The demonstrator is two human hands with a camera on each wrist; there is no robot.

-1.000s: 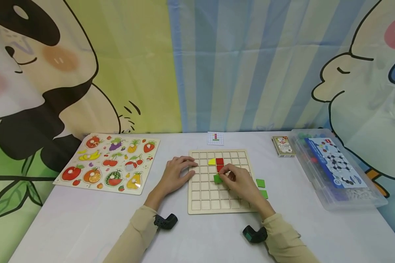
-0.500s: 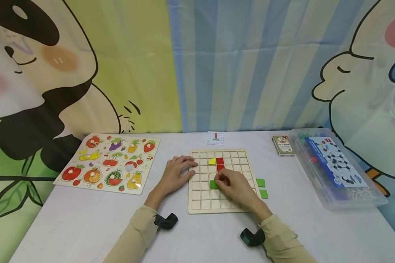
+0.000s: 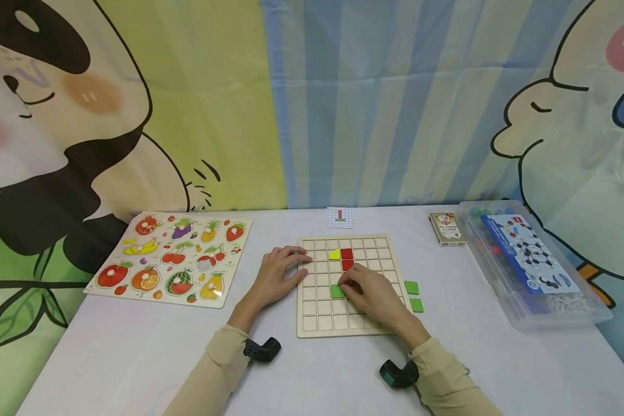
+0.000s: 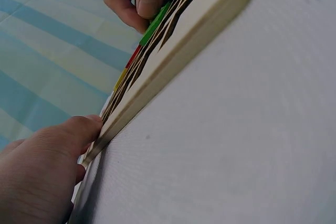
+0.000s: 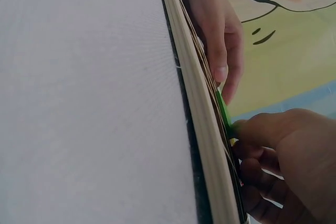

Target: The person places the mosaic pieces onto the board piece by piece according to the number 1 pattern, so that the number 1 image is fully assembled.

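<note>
A wooden grid board [image 3: 317,323] lies flat on the table. My right hand [image 3: 377,297] is over its middle, with curled thumb and fingertips gripping the right edge of a green square tile [image 3: 337,292]. That tile sits low against the grid, seen edge-on in the left wrist view [image 4: 155,25]. Above it are a yellow piece [image 3: 334,254] and two red tiles [image 3: 346,254], the lower one partly covered by my fingers. My left hand [image 3: 277,276] rests at the board's left edge, fingers extended and fingertips touching the board.
Two loose green tiles [image 3: 411,288] lie just right of the board. Behind it is a small pattern card [image 3: 340,218]. A fruit puzzle board [image 3: 161,260] lies at left. On the right are a small card box [image 3: 447,229] and a clear plastic case [image 3: 530,312] with a blue booklet.
My right hand has moved slightly left and down, and the green tile now lies flatter on the grid, a little left of where it was. My left hand has stayed still.
</note>
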